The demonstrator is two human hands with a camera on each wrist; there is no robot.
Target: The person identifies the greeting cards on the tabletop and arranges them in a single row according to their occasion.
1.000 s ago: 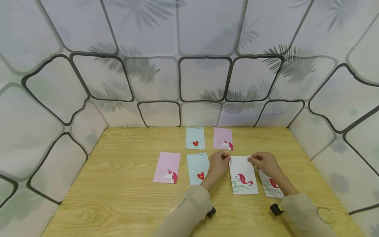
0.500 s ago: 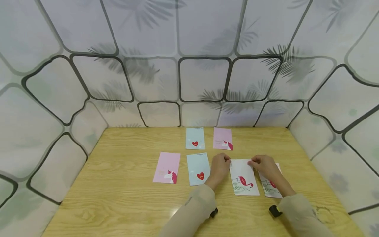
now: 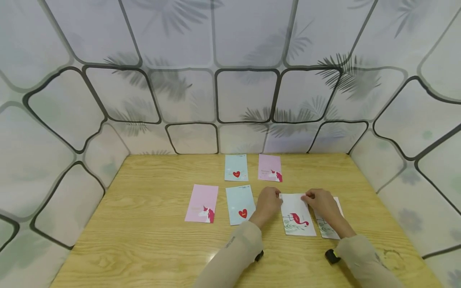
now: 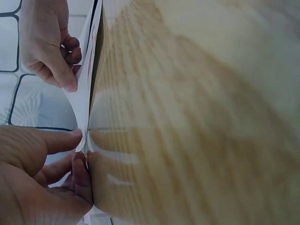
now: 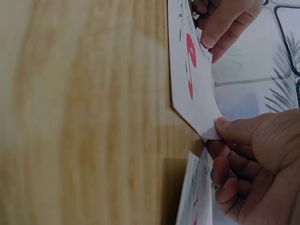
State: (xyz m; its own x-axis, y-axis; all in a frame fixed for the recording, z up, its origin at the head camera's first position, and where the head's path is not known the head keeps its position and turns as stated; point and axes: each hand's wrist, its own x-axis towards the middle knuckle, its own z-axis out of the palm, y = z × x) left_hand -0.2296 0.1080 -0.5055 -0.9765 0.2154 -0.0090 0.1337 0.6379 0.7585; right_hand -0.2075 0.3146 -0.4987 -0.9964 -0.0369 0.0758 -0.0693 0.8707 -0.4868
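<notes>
A white card [image 3: 293, 208] printed with a red flamingo and green leaves lies between my hands. In the head view my left hand [image 3: 268, 205] is at its far left corner, which thumb and fingers pinch in the left wrist view. My right hand [image 3: 323, 205] pinches the far right corner; the right wrist view shows the thumb on top and the card's edge curving up there. A second flamingo card [image 3: 325, 230] sits just to the right, partly hidden under my right hand and wrist.
Left of my hands lie a blue heart card [image 3: 239, 204] and a pink unicorn card [image 3: 201, 204]. Farther back are another blue heart card [image 3: 235, 166] and another pink unicorn card [image 3: 269, 166]. Patterned fabric walls [image 3: 241, 96] enclose the wooden table [image 3: 144, 248].
Both hands have brought the flamingo card slightly toward me, mostly in the first half second. My grip on its corners has stayed. The other cards lie as before.
</notes>
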